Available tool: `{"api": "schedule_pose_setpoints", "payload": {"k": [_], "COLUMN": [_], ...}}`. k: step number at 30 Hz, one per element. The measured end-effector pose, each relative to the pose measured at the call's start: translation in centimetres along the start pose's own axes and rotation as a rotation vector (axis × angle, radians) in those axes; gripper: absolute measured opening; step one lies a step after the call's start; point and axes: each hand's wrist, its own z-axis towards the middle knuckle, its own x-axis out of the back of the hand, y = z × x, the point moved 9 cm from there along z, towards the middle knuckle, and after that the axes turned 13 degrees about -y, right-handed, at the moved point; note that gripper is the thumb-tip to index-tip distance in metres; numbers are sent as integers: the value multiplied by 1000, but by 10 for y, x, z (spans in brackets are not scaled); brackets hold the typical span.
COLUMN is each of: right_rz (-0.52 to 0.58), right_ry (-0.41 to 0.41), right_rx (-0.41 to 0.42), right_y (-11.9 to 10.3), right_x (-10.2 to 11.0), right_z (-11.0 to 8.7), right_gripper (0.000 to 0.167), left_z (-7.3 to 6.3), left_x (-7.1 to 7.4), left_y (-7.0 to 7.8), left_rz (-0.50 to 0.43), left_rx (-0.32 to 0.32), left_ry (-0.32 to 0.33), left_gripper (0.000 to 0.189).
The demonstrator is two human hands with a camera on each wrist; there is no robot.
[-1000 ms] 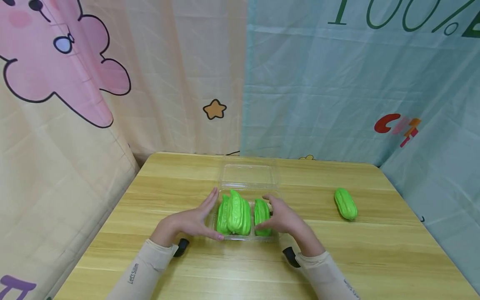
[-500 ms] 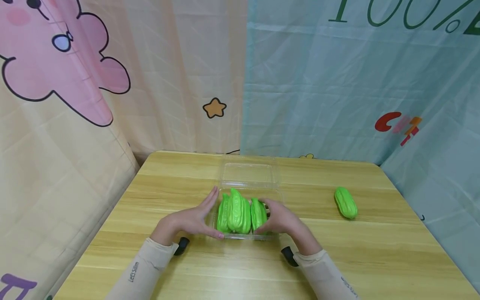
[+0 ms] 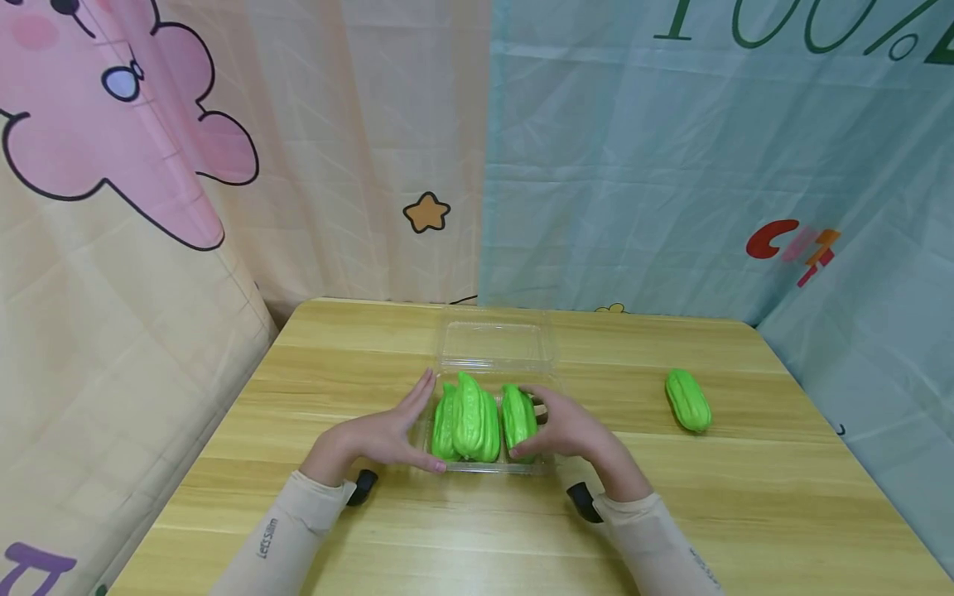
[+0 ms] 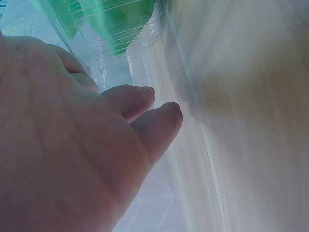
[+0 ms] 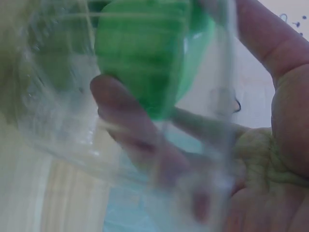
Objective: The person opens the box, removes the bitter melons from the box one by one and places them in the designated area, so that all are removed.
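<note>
A clear plastic clamshell box [image 3: 477, 468] stands at mid-table with its lid folded back. Several light green ridged bitter melons, toy-like in look, fill its left part, the front one [image 3: 469, 418] standing tallest. At the box's right side my right hand [image 3: 566, 426] holds another bitter melon [image 3: 517, 416] between thumb and fingers; a narrow gap separates it from the group. Through the box's clear wall, the right wrist view shows fingers against this melon [image 5: 140, 53]. My left hand [image 3: 383, 434] rests along the box's left side, fingers extended, thumb at the front corner.
One more bitter melon [image 3: 688, 401] lies apart on the right of the wooden table [image 3: 462, 538]. The transparent lid [image 3: 495, 343] lies behind the box. Printed curtains [image 3: 633, 165] hang behind the table and at its sides.
My right hand first slid its bitter melon left against the others, then drew it back a little to the right and slightly up. My left hand has stayed in place.
</note>
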Motion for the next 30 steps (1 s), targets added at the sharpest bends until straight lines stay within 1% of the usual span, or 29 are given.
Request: {"api": "schedule_pose_setpoints", "payload": {"k": [10,16,21,30], "right_rz": [70,115,128,133], "right_ry": [-42,-41,-37,-21], "right_rx": [84,121,134,124], "right_y": [-8,-5,-1,6], "right_x": [16,30,44,64], "right_z": [-14,-24,-31,-45], "right_gripper": [100,99,100,101], "left_z": [-1,-1,-1,-1], "left_x": [2,1,1,0], "left_y": [0,1,2,-1], "left_rz": [-1,-16,-17,-8], "left_rx": [10,6,3,2], "left_ry": [3,4,3,9], "left_gripper": [139,138,139,139]}}
